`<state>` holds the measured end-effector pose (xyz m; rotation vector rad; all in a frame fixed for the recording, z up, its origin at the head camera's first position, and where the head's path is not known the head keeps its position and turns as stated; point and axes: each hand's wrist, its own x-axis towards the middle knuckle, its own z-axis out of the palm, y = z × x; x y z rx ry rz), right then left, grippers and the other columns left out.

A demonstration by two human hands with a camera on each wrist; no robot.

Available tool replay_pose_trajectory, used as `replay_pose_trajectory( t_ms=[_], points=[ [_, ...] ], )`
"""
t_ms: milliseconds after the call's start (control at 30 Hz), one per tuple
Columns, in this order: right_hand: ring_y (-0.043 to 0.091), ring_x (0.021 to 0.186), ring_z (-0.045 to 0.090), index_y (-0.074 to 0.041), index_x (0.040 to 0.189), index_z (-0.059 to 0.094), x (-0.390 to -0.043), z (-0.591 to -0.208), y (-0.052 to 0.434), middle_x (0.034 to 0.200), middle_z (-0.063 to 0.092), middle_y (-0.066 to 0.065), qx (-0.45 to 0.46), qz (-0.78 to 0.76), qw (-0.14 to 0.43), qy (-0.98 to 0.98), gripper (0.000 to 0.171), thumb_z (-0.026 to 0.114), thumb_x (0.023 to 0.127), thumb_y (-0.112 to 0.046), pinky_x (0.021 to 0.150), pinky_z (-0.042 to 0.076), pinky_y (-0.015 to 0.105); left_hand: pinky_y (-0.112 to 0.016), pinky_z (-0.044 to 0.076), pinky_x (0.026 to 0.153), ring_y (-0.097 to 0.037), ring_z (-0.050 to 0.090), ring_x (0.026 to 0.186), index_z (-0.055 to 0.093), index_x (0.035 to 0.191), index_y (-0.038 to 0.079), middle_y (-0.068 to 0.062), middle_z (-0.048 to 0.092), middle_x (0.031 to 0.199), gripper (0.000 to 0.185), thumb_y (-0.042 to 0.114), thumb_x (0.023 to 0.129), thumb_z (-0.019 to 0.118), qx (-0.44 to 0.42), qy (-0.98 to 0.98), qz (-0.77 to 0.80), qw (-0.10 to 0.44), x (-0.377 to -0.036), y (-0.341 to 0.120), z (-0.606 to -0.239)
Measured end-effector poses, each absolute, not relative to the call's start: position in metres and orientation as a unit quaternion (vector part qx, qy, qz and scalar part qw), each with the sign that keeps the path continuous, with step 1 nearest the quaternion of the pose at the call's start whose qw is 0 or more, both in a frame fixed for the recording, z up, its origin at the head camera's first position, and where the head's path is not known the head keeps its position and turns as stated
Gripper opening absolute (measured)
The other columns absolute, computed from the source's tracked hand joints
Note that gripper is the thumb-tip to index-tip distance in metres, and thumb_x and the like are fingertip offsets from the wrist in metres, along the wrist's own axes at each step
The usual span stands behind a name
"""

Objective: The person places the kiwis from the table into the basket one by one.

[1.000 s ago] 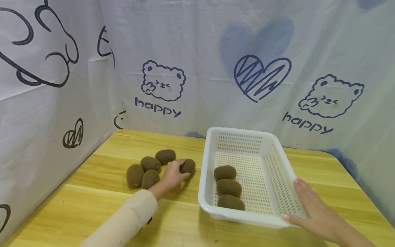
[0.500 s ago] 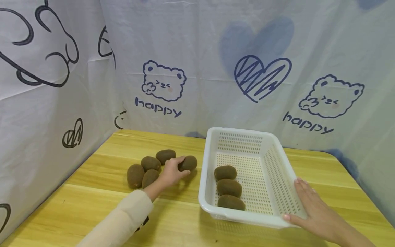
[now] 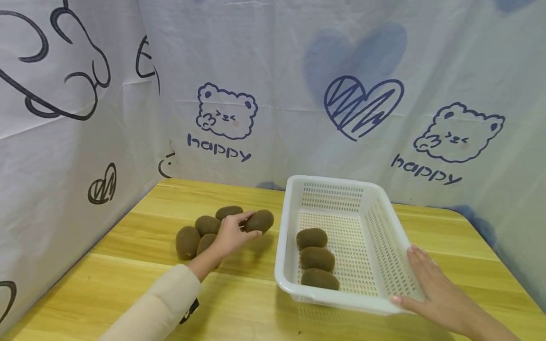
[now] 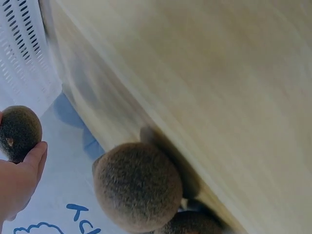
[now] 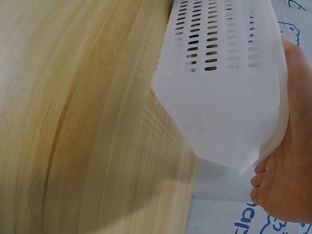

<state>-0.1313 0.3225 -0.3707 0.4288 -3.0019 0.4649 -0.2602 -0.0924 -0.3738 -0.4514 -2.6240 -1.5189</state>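
kiwi in hand: a brown kiwi point(image 3: 259, 220) is pinched in the left hand point(image 3: 230, 235), lifted clear of the bench point(image 3: 239, 303), its shadow lying on the wood beneath it.
grip: thumb and fingers curl round the kiwi's left end; most of the fruit sticks out to the right of the fingers. the left wrist view shows the same kiwi point(image 4: 18, 132) against a fingertip.
long axis: roughly left to right, tilted a little up toward the far right, so its free end points at the basket.
direction to basket: the white basket point(image 3: 285, 246) stands just to the right of the held kiwi; its left wall is the near one, with a narrow strip of bench between.
basket contents: three kiwis point(image 3: 316, 258) lie in a row along the left side of the floor, each with its long axis left to right; the right part of the floor is bare mesh.
nearer hand: the left hand carries the fruit and is the nearer one to that left wall.
right hand: the right hand point(image 3: 431, 289) lies with straight fingers flat against the basket's right wall and front right corner, holding nothing; the right wrist view shows the basket wall point(image 5: 229, 78) against the palm.
loose kiwis: four more point(image 3: 187, 241) lie bunched on the bench behind and left of the left hand, partly hidden by it.
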Motion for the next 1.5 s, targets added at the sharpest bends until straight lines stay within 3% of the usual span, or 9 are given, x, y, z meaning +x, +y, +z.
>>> replay_pose_trajectory(
  t_ms=[200,300,367,967,1500],
  points=[
    [0.045,0.140,0.003,0.002,0.148,-0.001,-0.131,-0.370,0.322,0.152,0.004,0.029,0.133,0.160,0.029,-0.978,0.100,0.061,0.084,-0.044,0.098,-0.022,0.010,-0.036,0.055,0.084,-0.035,0.059,0.110,0.050,0.131,-0.002,-0.024,0.054,0.128,0.055,0.009,0.082,0.070,-0.152,-0.859,-0.485,0.053,-0.257,-0.098,-0.365],
    [0.045,0.140,0.006,0.004,0.147,0.001,-0.132,-0.370,0.322,0.151,0.007,0.030,0.143,0.154,0.043,-0.977,0.100,0.062,0.083,-0.043,0.101,-0.021,0.009,-0.035,0.056,0.082,-0.034,0.061,0.106,0.051,0.130,-0.002,-0.023,0.056,0.125,0.054,0.009,0.081,0.071,-0.152,-0.860,-0.484,0.058,-0.256,-0.098,-0.361],
    [0.044,0.141,0.007,0.005,0.147,0.003,-0.133,-0.370,0.322,0.151,0.008,0.030,0.150,0.146,0.054,-0.976,0.100,0.063,0.083,-0.043,0.095,-0.019,0.001,-0.036,0.055,0.083,-0.034,0.061,0.105,0.052,0.130,-0.002,-0.023,0.057,0.125,0.054,0.009,0.081,0.071,-0.152,-0.858,-0.487,0.063,-0.255,-0.098,-0.358],
    [0.042,0.141,0.003,0.004,0.147,0.002,-0.132,-0.367,0.321,0.152,0.006,0.029,0.144,0.150,0.039,-0.977,0.099,0.062,0.084,-0.044,0.093,-0.020,0.002,-0.037,0.054,0.086,-0.037,0.056,0.115,0.053,0.129,0.001,-0.021,0.051,0.134,0.054,0.009,0.080,0.071,-0.124,-0.821,-0.555,0.050,-0.240,-0.073,-0.335],
    [0.041,0.142,0.004,0.008,0.146,0.005,-0.132,-0.368,0.323,0.150,0.010,0.032,0.154,0.135,0.051,-0.977,0.100,0.063,0.082,-0.043,0.095,-0.020,0.001,-0.036,0.056,0.083,-0.039,0.058,0.110,0.054,0.124,-0.007,-0.025,0.056,0.125,0.051,0.001,0.077,0.071,-0.186,-0.790,-0.583,0.032,-0.229,-0.036,-0.331]
  ],
)
